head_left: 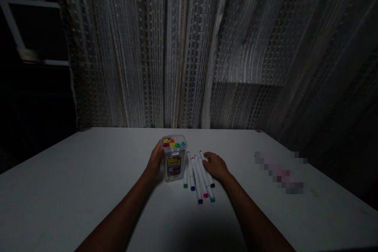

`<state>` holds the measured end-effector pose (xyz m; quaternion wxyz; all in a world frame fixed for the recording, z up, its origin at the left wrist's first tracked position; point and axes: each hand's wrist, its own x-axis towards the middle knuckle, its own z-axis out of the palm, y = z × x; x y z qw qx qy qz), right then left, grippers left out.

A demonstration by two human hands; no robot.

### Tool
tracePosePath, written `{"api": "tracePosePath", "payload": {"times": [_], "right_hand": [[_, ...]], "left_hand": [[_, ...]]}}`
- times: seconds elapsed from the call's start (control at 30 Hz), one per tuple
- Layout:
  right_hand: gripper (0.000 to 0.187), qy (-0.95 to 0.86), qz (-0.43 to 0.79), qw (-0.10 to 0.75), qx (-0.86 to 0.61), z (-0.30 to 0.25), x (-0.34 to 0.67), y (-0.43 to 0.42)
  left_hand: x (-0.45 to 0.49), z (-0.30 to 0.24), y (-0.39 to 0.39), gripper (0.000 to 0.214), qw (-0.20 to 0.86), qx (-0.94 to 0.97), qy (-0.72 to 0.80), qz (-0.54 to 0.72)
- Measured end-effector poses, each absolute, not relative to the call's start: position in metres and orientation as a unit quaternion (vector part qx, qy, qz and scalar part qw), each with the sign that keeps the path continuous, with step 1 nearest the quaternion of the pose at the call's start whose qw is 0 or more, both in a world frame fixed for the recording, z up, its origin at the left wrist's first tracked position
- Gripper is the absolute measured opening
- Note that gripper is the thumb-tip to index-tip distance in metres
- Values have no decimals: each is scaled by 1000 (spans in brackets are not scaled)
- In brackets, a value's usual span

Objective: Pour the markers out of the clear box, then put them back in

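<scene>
Markers point(201, 177) beside box point(174, 167); curtain point(177, 55) bhnd wht tbl point(103, 181)

from my end, i can't read any wording. the one printed label point(174, 165) i can make out sits on the front of the clear plastic case point(175, 154), with a yellow band above a darker, bluish part and a bit of red. its print is too small and dim for me to tell letters or numbers.
</scene>
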<state>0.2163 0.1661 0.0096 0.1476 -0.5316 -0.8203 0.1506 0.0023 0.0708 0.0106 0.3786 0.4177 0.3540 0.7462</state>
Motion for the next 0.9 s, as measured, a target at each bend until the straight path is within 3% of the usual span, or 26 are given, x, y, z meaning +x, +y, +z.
{"api": "tracePosePath", "payload": {"times": [0.3, 0.53, 0.9], "right_hand": [[45, -834, 108, 133, -524, 8, 217, 166], [43, -852, 71, 169, -490, 14, 210, 153], [32, -890, -12, 22, -455, 27, 191, 141]], "left_hand": [[4, 5, 67, 65, 356, 471, 331, 736], [8, 7, 60, 52, 399, 465, 366, 701], [-4, 20, 61, 58, 410, 517, 404, 633]]}}
